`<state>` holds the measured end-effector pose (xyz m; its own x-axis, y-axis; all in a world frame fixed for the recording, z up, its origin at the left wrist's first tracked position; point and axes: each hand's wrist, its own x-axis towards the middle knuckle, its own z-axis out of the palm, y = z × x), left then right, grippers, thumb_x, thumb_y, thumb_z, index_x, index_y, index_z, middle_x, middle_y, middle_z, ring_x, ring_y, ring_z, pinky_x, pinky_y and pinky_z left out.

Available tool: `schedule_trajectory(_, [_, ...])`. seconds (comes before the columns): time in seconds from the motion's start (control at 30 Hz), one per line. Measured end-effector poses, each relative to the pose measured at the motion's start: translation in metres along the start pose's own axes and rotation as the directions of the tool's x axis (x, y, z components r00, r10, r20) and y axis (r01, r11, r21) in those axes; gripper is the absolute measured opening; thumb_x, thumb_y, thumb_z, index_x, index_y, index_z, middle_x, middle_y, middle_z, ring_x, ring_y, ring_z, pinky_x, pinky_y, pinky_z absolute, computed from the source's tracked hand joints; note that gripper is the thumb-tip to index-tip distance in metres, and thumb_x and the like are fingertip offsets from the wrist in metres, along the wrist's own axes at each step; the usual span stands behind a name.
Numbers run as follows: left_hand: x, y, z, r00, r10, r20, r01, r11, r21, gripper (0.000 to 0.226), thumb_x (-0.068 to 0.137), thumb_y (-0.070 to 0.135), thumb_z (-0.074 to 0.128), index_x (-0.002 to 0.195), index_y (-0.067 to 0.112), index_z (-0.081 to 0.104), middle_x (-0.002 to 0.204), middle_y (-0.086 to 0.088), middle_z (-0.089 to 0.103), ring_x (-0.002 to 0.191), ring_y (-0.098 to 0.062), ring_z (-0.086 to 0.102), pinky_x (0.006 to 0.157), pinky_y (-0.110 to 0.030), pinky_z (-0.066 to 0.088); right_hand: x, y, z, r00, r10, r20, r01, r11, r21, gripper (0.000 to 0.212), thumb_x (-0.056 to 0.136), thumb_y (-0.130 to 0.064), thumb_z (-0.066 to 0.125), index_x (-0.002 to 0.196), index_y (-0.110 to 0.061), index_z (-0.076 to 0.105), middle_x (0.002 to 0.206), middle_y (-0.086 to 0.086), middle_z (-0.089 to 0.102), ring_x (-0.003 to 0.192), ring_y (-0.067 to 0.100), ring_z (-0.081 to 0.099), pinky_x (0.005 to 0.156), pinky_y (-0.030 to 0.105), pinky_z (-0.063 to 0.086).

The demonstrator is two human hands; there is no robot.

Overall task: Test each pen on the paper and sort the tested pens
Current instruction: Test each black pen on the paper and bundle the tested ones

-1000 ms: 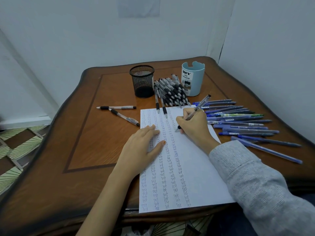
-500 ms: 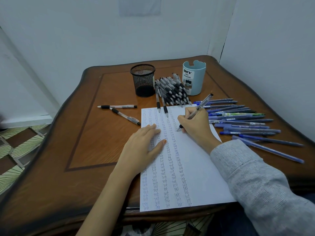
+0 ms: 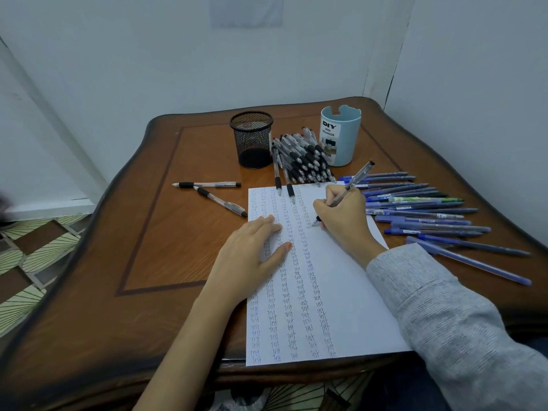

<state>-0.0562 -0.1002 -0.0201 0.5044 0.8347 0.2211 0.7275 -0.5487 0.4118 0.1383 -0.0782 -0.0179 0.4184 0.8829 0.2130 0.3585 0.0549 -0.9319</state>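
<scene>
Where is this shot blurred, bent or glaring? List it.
Head view: soft even light, no glare on the paper; head view: wall corner leans, wide-angle distortion; head view: far writing rows fuzzy, dark smear at left border.

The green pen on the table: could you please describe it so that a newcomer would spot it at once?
On the wooden table, right of the sheet of paper, lies a row of blue pens. The green pen sits in its farther half. It alone has a bright green barrel among blue ones.
</scene>
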Motion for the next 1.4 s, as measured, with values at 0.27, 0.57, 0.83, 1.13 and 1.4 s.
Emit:
schedule_trajectory(0.27, [0.002, -0.003, -0.001, 1.000, -0.010, -0.019, 0.009, 0.998, -0.063, 0.047, 0.092, 0.050, 0.053, 0.132, 0.026, 0.054, 0.144, 0.011, 0.045, 0.133, -0.003, 0.036, 0.109, -0.027, 0.029, 0.001, -0.009, -0.006, 0.980, 0.189, 0.063, -0.199, 0.910, 0.364, 0.029, 0.099, -0.033, 0.047, 0.076, -0.015, 0.047, 0.050, -0.001, 0.051, 0.036, 0.004, 0.038, 0.036, 0.015, 0.031])
schedule_trajectory(0.57, [0.002, -0.004, -0.002, 0.999, -0.018, -0.038, 0.015, 0.997, -0.080, 0.045, 0.091, 0.050, 0.055, 0.129, 0.027, 0.056, 0.142, 0.011, 0.047, 0.130, -0.002, 0.038, 0.107, -0.025, 0.029, -0.004, -0.011, -0.008, 0.995, 0.090, 0.051, -0.100, 0.962, 0.255, 0.037, 0.100, -0.042, 0.040, 0.096, -0.012, 0.061, 0.040, -0.002, 0.046, 0.032, 0.009, 0.034, 0.034, 0.019, 0.028])
schedule_trajectory(0.83, [0.002, -0.002, -0.003, 0.998, -0.042, -0.044, 0.040, 0.997, -0.061, 0.047, 0.090, 0.050, 0.056, 0.129, 0.024, 0.056, 0.142, 0.008, 0.047, 0.132, -0.004, 0.036, 0.107, -0.023, 0.026, -0.001, -0.011, -0.012, 0.985, 0.152, 0.076, -0.170, 0.918, 0.359, 0.025, 0.094, -0.031, 0.059, 0.087, -0.006, 0.060, 0.044, -0.001, 0.044, 0.039, 0.009, 0.039, 0.041, 0.022, 0.033])
schedule_trajectory(1.13, [0.003, -0.002, -0.005, 0.997, -0.074, -0.014, 0.072, 0.992, -0.101, 0.051, 0.089, 0.050, 0.057, 0.132, 0.024, 0.053, 0.145, 0.011, 0.042, 0.133, 0.000, 0.031, 0.104, -0.016, 0.022, 0.006, -0.014, -0.009, 0.969, 0.217, 0.119, -0.245, 0.912, 0.328, 0.016, 0.094, -0.008, 0.046, 0.100, -0.015, 0.059, 0.061, 0.004, 0.055, 0.050, 0.012, 0.040, 0.041, 0.021, 0.031])
schedule_trajectory(1.4, [0.004, -0.007, -0.003, 0.996, -0.082, -0.025, 0.077, 0.983, -0.168, 0.052, 0.087, 0.055, 0.057, 0.131, 0.029, 0.053, 0.146, 0.017, 0.039, 0.131, 0.007, 0.027, 0.107, -0.016, 0.022, 0.072, -0.045, -0.006, 0.984, -0.133, -0.115, 0.124, 0.989, -0.082, 0.029, 0.088, -0.011, 0.067, 0.115, -0.002, 0.067, 0.089, 0.001, 0.064, 0.083, 0.011, 0.057, 0.076, 0.014, 0.043])
